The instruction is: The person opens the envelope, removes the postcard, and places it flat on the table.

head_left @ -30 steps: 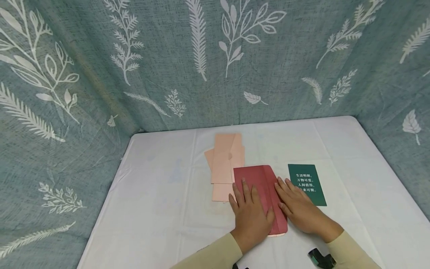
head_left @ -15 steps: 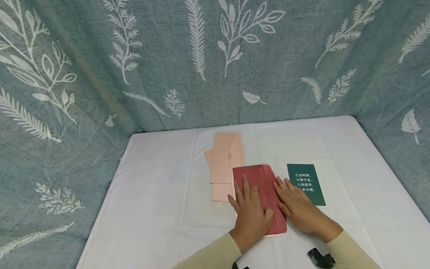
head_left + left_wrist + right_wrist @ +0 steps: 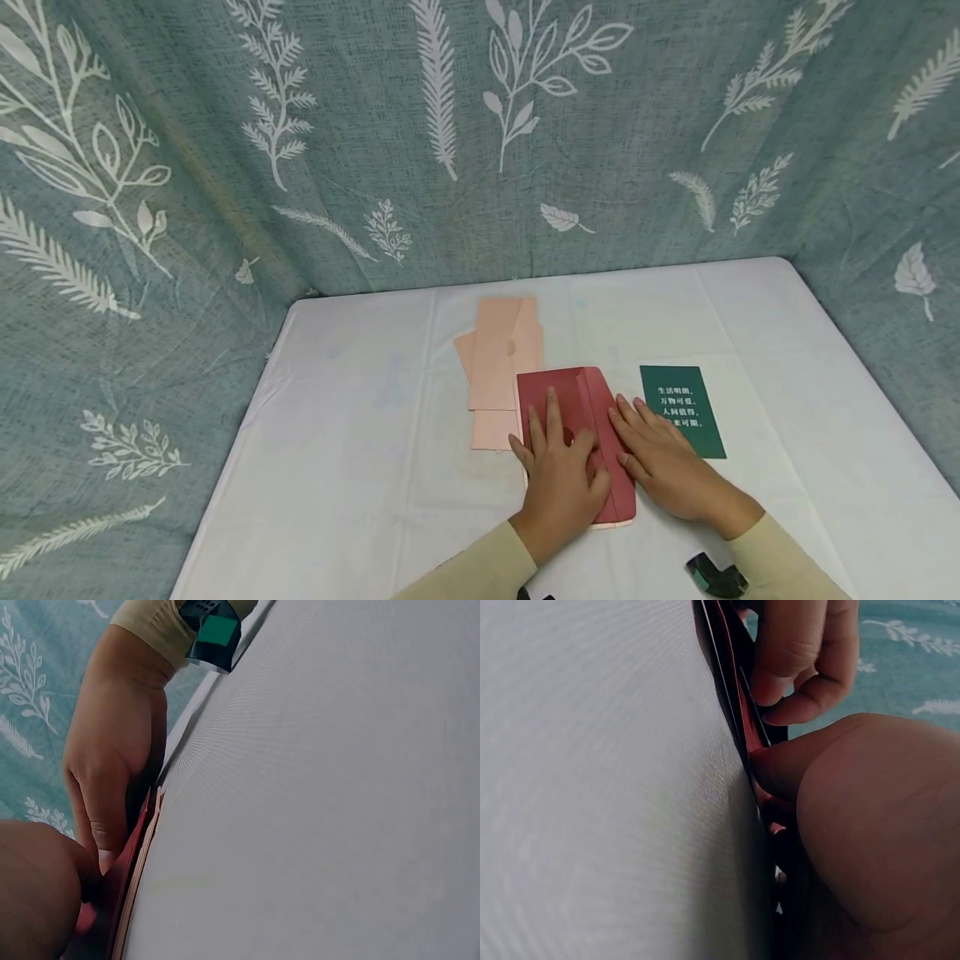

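Red envelope, beneath left hand

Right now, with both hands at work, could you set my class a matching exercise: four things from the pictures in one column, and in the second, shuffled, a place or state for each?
Things
1. Red envelope
2. Green card
3. Peach envelopes
4. Curtain

Places or states
A. Hangs beyond the table
B. Overlapping one another
C. Under the left hand
D. Printed with white characters

Pairs: 1-C, 2-D, 3-B, 4-A
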Demonstrator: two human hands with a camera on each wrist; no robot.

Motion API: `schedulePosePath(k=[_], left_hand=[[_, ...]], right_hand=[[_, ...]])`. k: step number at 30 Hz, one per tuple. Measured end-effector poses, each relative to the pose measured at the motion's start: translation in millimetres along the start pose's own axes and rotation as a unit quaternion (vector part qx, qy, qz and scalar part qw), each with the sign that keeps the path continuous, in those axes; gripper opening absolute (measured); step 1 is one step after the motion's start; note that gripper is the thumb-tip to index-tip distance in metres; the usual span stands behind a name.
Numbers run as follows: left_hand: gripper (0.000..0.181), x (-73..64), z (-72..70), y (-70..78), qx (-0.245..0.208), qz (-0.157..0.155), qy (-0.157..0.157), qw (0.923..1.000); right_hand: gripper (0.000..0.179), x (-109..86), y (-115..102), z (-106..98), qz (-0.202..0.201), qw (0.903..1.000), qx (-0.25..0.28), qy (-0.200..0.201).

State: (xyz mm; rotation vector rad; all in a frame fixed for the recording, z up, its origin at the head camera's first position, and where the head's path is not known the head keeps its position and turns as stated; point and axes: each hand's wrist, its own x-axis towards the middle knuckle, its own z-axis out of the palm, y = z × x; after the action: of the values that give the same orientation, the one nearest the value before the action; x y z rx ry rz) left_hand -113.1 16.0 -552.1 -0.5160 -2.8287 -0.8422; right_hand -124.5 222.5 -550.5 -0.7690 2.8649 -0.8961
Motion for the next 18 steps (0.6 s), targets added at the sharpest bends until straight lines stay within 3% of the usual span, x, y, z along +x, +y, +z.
schedulePosePath(k=[6, 13, 18], left_hand=[[0.021, -1.6, -0.4, -0.8, -0.044, -0.016, -0.001, 0.9989], [0.019, -1.9, -0.5, -2.6, -0.092, -0.015, 0.012, 0.9956], [0.017, -2.4, -1.0, -2.1, -0.101, -0.011, 0.015, 0.9948]], right_hand=[[0.062, 0.4, -4.4, -5.4, 0.018, 0.9995, -0.01, -0.025], [0.061, 0.6, -1.0, -3.4, 0.0, 0.9995, -0.03, -0.006], [0.061, 1.6, -2.0, -4.0, -0.004, 0.9984, -0.057, -0.005]])
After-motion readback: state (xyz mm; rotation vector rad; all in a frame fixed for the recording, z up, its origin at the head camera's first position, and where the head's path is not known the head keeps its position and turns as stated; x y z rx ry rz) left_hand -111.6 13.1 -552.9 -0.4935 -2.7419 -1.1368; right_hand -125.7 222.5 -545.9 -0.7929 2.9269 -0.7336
